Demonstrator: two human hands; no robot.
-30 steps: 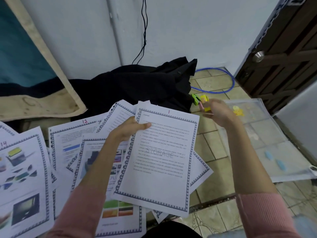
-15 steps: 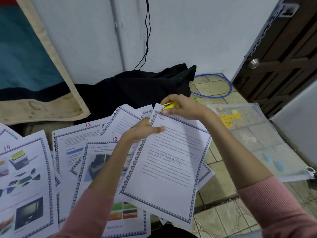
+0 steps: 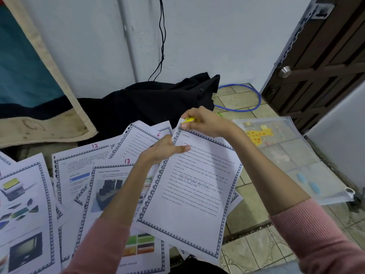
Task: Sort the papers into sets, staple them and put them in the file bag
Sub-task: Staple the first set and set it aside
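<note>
Right hand (image 3: 205,123) was curled round a small yellow stapler (image 3: 188,120), clamped over the top-left corner of the paper set (image 3: 189,194), which was titled "STORAGE". That corner was bent up against the stapler. Left hand (image 3: 164,150) pinched the same set just below that corner, thumb on top of the page, other fingers under it and hidden. The set was lifted and tilted over the other sheets; couldn't count how many sheets were in it. Both sleeves were pink.

Loose pages were spread on the floor (image 3: 256,242) left of and under the set. Three showed red handwritten numbers: page 6 (image 3: 142,143), page 12 (image 3: 79,165) and page 13 (image 3: 110,194). One picture page (image 3: 23,204) lay at far left. More sheets overlapped below; total count unclear.

One clear file bag (image 3: 296,159) lay flat on the floor tiles right of the right forearm, apart from the set. It carried a yellow giraffe print and two pale blue shapes.

Behind the hands: one black garment (image 3: 150,105) heaped against the wall, one blue cable loop (image 3: 254,99), one black cord (image 3: 162,36) hanging down the wall, one dark wooden door (image 3: 324,56) with a metal knob.
</note>
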